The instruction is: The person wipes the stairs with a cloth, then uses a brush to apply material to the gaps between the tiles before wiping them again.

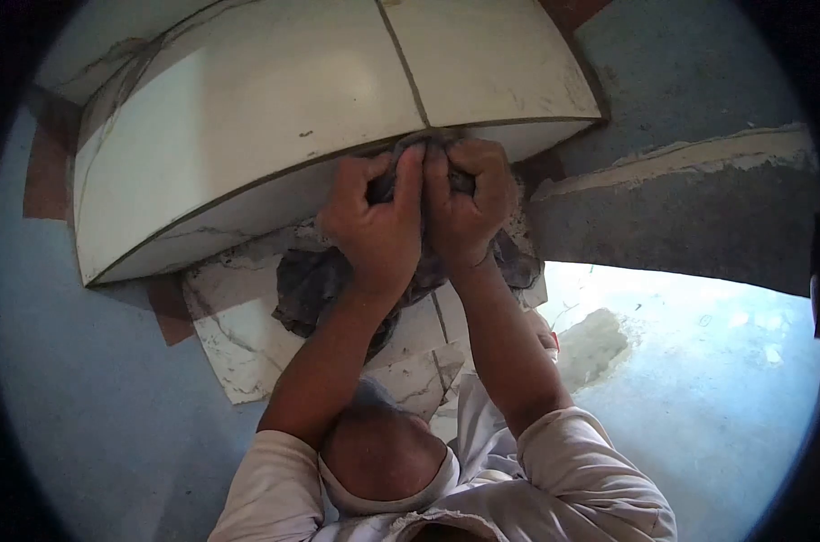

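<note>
A dark grey, crumpled cloth [315, 285] is bunched between my two hands at the front edge of a white tiled step [284, 108]. My left hand [374, 212] is closed on the cloth, its thumb pointing toward the step's edge. Close beside it, my right hand [469, 199] also grips the cloth, thumb alongside the other thumb. Both hands touch or nearly touch the edge where the dark joint [403, 59] between two tiles ends. Loose folds of cloth hang below my wrists, over the lower tile. My fingertips are partly hidden in the folds.
Below lies a lower marble-patterned tile [234, 339] with stains and a dark joint. Blue-grey wall [94, 361] surfaces flank the steps, with reddish-brown strips [51, 167] along the tile ends. At right are a rough plaster ledge [681, 167] and a bright, patchy surface [699, 352].
</note>
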`<state>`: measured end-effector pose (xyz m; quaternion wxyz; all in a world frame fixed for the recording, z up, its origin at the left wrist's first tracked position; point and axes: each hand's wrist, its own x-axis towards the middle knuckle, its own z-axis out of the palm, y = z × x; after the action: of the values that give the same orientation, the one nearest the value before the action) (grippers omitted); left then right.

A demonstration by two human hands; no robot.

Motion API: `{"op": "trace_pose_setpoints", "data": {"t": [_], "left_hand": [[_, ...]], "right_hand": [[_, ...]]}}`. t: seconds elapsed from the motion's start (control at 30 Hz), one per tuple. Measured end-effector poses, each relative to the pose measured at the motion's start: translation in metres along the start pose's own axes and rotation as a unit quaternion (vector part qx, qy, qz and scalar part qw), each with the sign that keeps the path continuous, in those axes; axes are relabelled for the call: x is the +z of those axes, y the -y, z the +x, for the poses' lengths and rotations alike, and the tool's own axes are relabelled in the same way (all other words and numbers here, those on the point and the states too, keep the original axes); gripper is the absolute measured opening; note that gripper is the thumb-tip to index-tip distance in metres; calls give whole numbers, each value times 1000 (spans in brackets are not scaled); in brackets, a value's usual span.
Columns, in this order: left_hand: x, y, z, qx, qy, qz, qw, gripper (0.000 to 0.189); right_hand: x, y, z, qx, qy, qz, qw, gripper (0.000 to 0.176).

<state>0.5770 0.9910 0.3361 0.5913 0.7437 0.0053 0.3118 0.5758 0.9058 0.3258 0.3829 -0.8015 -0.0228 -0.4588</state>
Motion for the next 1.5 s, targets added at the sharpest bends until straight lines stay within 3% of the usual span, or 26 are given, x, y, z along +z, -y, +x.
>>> {"op": "trace_pose_setpoints", "data": {"t": [0.1, 0.17, 0.27, 0.33, 0.4, 0.47, 0.5, 0.57, 0.6, 0.67, 0.73, 0.8, 0.87, 0.9, 0.97, 1.03, 1.13, 1.2, 1.27, 1.3, 1.4, 1.43, 1.5], "left_hand": [[2, 29, -19, -48, 37, -27, 998, 20], [6, 60, -37, -61, 46, 6, 997, 21], [7, 70, -43, -96, 72, 61, 991, 22], [-2, 58, -46, -111, 84, 88, 986, 23], [-4, 28, -32, -73, 48, 5, 996, 22], [-1, 2, -8, -33, 21, 7, 999, 21], [0, -2, -2, 11, -11, 10, 1000, 21], [1, 5, -6, -1, -2, 16, 1000, 21], [3, 12, -10, -11, 9, 21, 1000, 21], [6, 57, -38, -46, 40, 56, 997, 22], [9, 82, -51, -68, 67, 83, 992, 23], [8, 86, -53, -154, 119, 170, 966, 24], [-6, 64, -54, -152, 117, 135, 972, 24], [-6, 54, -47, -149, 113, 96, 978, 24], [-7, 26, -34, -115, 72, 54, 989, 24], [-7, 11, -24, -88, 30, 14, 996, 25], [2, 20, -17, -152, 25, -43, 987, 28], [4, 55, -38, -168, 44, 20, 985, 26], [4, 78, -48, -215, 67, 44, 973, 24], [6, 88, -51, -259, 86, 65, 960, 21], [6, 99, -53, -284, 77, 63, 954, 16], [6, 87, -46, -276, 74, 60, 956, 16], [3, 45, -30, -353, 49, -34, 934, 17]], "right_hand": [[6, -18, -28, 25, -1, 18, 1000, 14], [9, -34, -52, 89, 89, -95, 987, 15], [9, -36, -62, 128, 155, -107, 974, 16], [-3, -27, -57, 115, 139, -90, 979, 15], [-2, -14, -27, 87, 117, -71, 987, 15], [-7, 4, -6, -16, 8, -9, 1000, 15], [-5, 3, -5, -12, 12, -10, 1000, 15], [4, -4, 2, -25, -18, 12, 999, 14], [6, -11, -6, -24, -17, 12, 999, 14], [5, -28, -40, 82, 96, -70, 990, 14], [11, -43, -66, 90, 126, -95, 983, 14], [7, -43, -70, 100, 154, -124, 975, 14], [2, -37, -65, 76, 170, -159, 970, 13], [2, -36, -56, 69, 165, -157, 971, 13], [-8, -14, -41, 2, 45, -34, 998, 13], [0, -5, -18, 5, 31, -34, 999, 14], [11, -21, -27, 5, 30, -43, 999, 15], [14, -39, -54, 14, 47, -54, 997, 15], [18, -50, -76, 77, 152, -108, 979, 16], [21, -55, -76, 75, 149, -107, 980, 16], [21, -50, -75, 76, 134, -104, 983, 17], [20, -48, -70, 48, 118, -84, 988, 18], [17, -46, -56, 18, 102, -65, 992, 18]]}}
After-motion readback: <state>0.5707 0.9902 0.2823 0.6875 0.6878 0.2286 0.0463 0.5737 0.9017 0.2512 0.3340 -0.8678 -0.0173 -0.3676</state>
